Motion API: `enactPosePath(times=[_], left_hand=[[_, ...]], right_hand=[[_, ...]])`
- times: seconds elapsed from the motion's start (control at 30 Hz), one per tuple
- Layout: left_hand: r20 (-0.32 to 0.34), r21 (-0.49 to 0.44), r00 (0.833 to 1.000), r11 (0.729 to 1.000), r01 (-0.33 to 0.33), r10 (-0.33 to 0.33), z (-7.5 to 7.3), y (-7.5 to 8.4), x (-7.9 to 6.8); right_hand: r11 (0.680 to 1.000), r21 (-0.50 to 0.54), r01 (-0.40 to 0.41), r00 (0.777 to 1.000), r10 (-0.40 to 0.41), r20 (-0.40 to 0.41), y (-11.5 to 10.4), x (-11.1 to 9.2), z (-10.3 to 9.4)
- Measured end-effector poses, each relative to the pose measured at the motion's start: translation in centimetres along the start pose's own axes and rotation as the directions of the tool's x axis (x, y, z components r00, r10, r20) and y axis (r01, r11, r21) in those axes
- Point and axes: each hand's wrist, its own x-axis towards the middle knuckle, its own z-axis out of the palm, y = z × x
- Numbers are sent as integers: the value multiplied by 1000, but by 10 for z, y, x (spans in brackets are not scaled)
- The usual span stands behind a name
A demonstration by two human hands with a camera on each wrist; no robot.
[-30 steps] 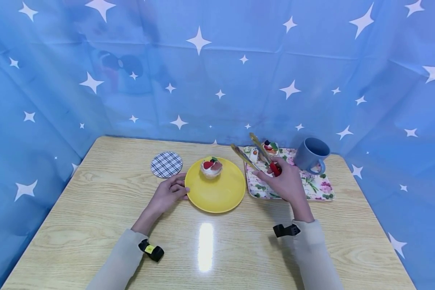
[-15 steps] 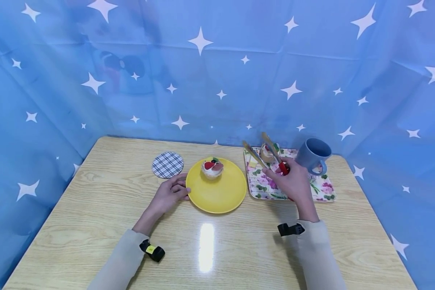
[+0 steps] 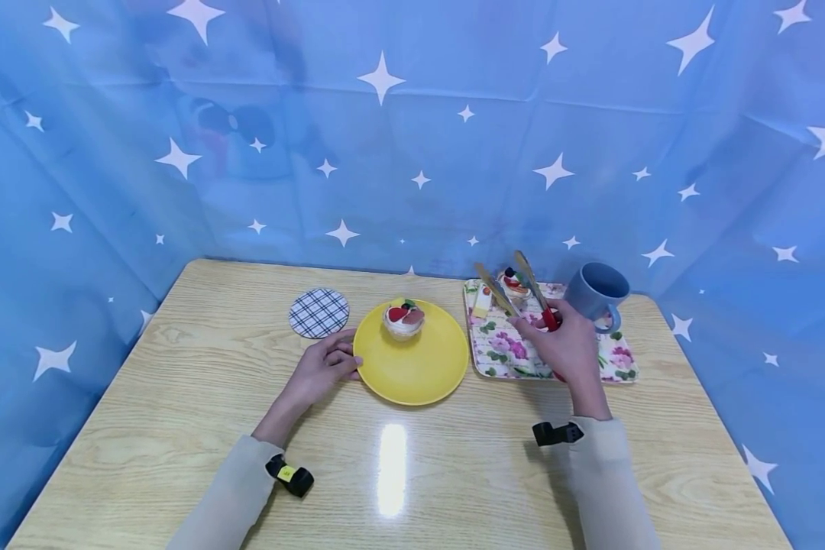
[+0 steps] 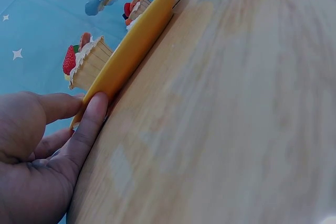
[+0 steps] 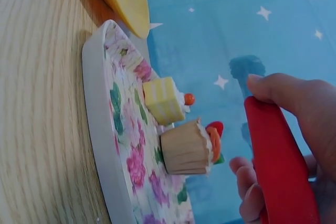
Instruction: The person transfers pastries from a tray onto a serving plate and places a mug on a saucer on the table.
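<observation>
Red-handled tongs (image 5: 281, 161) have moved a little right, over the flowery tray (image 3: 488, 365), their tips spread. The grip of the right hand (image 3: 565, 342) is curled round their handle. Near those tips, at the tray's far left, sit a cupcake (image 5: 185, 148) and a cake slice (image 5: 163, 100). A blue mug (image 3: 584, 296) stands far right. Over to the left, the left hand (image 3: 325, 367) has its grip pinching a yellow plate (image 3: 412, 370) with another cupcake (image 3: 403, 324).
</observation>
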Motion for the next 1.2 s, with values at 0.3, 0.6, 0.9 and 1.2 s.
enactPosePath(times=[0.3, 0.6, 0.9, 1.2], left_hand=[[5, 6, 1000, 1000, -23, 23, 0, -3, 2], [6, 11, 1000, 999, -31, 31, -1, -3, 1], [5, 5, 1000, 1000, -7, 7, -1, -1, 1], [3, 0, 1000, 1000, -8, 8, -1, 0, 1]], right_hand=[[999, -26, -43, 999, 43, -9, 6, 2, -2], [995, -49, -89, 996, 88, -17, 11, 5, -3], [990, -67, -125, 992, 125, 1, 18, 7, 0], [985, -85, -149, 988, 152, 29, 24, 9, 4]])
